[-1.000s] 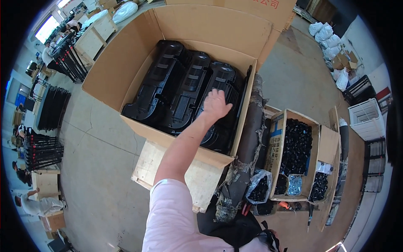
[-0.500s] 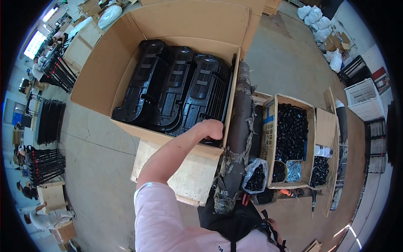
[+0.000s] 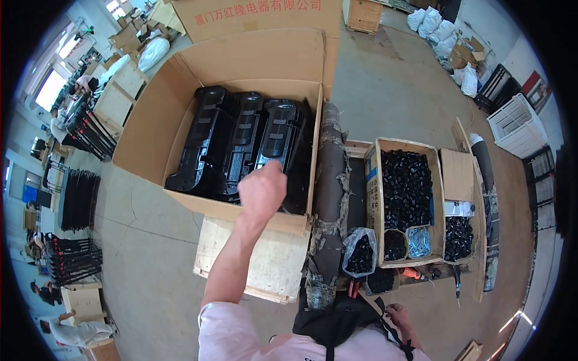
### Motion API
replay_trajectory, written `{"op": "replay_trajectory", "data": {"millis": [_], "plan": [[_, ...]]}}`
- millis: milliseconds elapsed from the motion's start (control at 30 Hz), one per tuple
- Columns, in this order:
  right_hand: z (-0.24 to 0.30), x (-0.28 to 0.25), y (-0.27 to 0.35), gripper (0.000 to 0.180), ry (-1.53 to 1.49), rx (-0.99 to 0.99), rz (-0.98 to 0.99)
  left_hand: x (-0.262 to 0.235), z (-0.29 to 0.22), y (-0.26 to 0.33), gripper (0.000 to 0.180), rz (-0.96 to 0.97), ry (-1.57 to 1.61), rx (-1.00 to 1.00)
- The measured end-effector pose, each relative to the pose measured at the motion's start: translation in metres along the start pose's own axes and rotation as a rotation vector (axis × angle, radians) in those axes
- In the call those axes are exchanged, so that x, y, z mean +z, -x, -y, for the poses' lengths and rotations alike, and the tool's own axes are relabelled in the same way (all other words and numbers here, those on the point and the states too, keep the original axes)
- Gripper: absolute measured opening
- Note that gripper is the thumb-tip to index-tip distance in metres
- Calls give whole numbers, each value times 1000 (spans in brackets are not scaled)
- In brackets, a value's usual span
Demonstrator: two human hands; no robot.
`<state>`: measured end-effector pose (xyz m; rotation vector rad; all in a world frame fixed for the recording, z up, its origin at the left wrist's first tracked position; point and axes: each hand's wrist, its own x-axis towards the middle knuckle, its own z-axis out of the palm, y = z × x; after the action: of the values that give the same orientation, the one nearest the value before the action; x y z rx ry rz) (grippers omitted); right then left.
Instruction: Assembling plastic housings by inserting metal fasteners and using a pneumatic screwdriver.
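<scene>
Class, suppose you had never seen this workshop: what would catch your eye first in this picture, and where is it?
First, the big open cardboard box at upper centre, with long black plastic parts stacked side by side inside. The left hand reaches over its near wall, its grip on the rightmost part. To the right stands a smaller box full of small black pieces, with a dark roll lying between the two boxes.
</scene>
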<state>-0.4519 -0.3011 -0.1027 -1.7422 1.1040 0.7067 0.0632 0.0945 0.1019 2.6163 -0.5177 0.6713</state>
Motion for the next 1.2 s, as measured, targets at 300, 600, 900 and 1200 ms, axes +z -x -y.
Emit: {"op": "replay_trajectory", "data": {"millis": [300,600,900,1200], "plan": [[179,-23,69,37,-106,-481,247,-93,-26,85,22,-238,593,-492],[352,-21,90,118,-777,-915,935,-46,-162,195,20,163,1364,-967],[303,-29,88,113,-1096,-656,779,9,-198,242,21,889,1264,-372],[257,-51,104,93,-1058,-727,462,34,-146,163,22,439,731,181]]}}
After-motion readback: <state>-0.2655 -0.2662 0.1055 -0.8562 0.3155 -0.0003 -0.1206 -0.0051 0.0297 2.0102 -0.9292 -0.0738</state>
